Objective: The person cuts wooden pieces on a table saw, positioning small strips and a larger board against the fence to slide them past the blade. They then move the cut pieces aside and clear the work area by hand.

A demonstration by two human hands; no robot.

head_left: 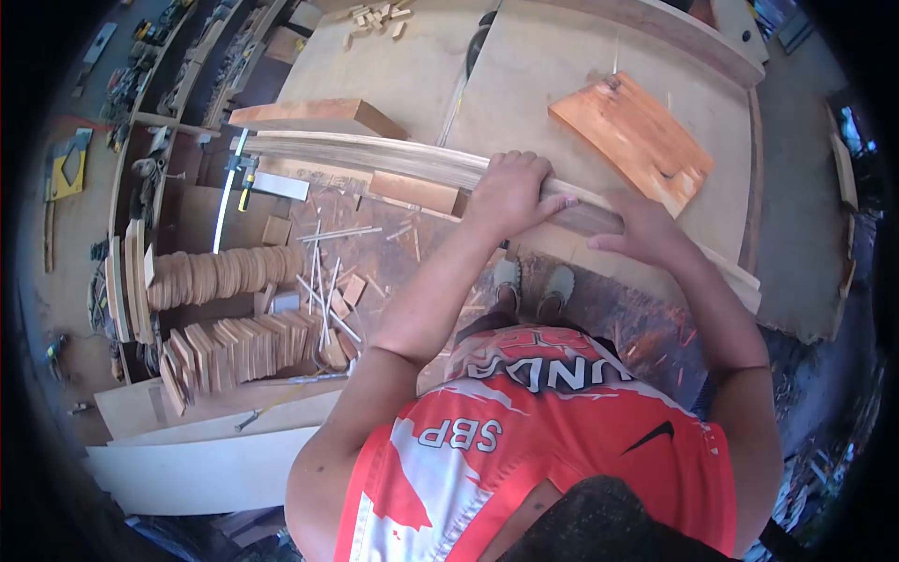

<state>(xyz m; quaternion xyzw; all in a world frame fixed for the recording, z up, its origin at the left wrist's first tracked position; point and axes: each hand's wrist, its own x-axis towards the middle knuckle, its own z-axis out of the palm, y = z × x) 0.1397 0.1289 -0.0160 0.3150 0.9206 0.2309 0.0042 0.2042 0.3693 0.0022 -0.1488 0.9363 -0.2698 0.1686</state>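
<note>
A stack of long, thin wooden strips [375, 155] runs across the near edge of the workbench, from the left end to the lower right. My left hand [510, 192] is closed over the strips near their middle, fingers wrapped across the top. To its right, my right hand [646, 228] also grips the strips, its thumb on the near side. A bar clamp [245, 169] stands at the stack's left end. One wooden block [412, 190] lies against the near side, and a thicker board [314, 116] rests just behind the strips.
On the bench top [524, 103] lie an orange-brown plank [637, 140] and several small wood pieces [379, 19]. Rows of cut wood pieces [239, 351] and round wooden discs [225, 274] sit at left. Thin sticks [328, 290] and scraps litter the floor near my feet.
</note>
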